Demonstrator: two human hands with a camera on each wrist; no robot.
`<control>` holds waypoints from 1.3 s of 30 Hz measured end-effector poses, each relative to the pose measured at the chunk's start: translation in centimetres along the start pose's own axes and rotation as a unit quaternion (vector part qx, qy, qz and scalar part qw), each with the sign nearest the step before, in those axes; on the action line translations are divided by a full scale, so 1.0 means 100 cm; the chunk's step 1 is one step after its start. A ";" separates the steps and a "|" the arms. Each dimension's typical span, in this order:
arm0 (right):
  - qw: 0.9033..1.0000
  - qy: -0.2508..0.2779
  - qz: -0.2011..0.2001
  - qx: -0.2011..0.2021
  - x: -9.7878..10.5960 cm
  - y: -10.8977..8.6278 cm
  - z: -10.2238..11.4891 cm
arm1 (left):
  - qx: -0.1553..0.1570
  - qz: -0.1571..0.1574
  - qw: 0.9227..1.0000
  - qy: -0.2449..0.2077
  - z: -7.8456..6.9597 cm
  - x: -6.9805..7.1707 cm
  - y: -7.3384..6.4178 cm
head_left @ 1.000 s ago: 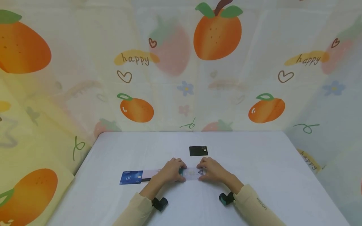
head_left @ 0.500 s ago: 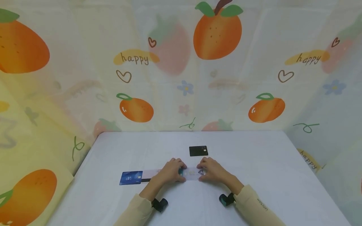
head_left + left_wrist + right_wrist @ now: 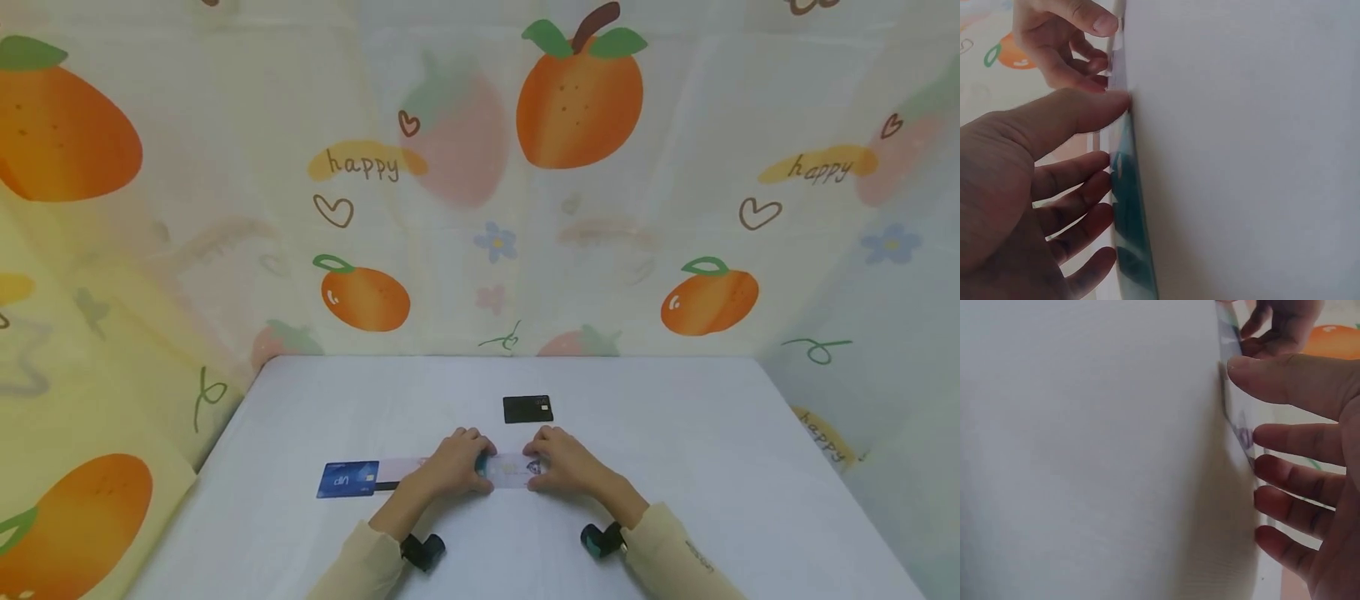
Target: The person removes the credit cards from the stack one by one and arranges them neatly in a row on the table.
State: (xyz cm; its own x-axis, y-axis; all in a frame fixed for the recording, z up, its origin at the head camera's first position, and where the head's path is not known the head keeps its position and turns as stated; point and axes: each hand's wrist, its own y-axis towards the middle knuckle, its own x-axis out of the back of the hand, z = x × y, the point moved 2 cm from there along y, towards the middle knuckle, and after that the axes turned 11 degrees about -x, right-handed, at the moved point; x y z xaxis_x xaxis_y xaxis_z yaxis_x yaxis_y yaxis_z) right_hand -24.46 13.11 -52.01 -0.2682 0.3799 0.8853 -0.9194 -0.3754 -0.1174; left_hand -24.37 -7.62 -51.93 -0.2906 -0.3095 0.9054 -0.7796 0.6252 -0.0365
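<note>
In the head view, a pale translucent-looking card (image 3: 512, 472) lies at the middle of the white table between both hands. My left hand (image 3: 456, 463) pinches its left end, thumb at the near edge and fingertips at the far edge. The right hand (image 3: 564, 463) grips the right end the same way, beside a small dark printed mark. A teal card (image 3: 1132, 215) runs under the left hand's fingers in the left wrist view; the hand hides much of it from above. In the right wrist view, the right thumb (image 3: 1266, 375) touches the pale card's near edge.
Left of the hands, a blue VIP card (image 3: 348, 480) adjoins a pale card with a black stripe (image 3: 397, 470), forming a row. A black chip card (image 3: 527, 409) lies farther back. A fruit-printed cloth (image 3: 480, 183) hangs behind the table (image 3: 675, 417).
The head view has tilted up slightly, so everything sits a little lower. Both hands keep the same hold on the pale card, and the cards stay in place.
</note>
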 end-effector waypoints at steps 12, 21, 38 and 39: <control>0.996 0.047 -0.025 -0.076 0.026 0.016 -0.020 | 0.015 -0.004 0.997 -0.072 0.014 0.011 0.016; 0.996 0.049 -0.033 -0.063 0.040 0.029 -0.030 | 0.039 -0.021 0.996 -0.081 0.017 0.021 0.042; 0.998 -0.022 -0.043 -0.038 0.044 0.058 -0.038 | 0.057 -0.032 0.996 -0.056 0.024 0.011 0.079; 0.998 -0.024 -0.042 -0.041 0.044 0.060 -0.038 | 0.056 -0.031 0.996 -0.054 0.022 0.011 0.081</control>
State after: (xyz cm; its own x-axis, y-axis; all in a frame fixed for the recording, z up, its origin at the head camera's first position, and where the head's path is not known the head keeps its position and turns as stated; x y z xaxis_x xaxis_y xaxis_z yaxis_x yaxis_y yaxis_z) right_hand -32.26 15.73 -50.55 -0.1772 0.3648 0.9141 -0.9589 -0.2731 -0.0769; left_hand -32.22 -4.48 -52.16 -0.2933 -0.4242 0.8567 -0.8531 0.5207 -0.0343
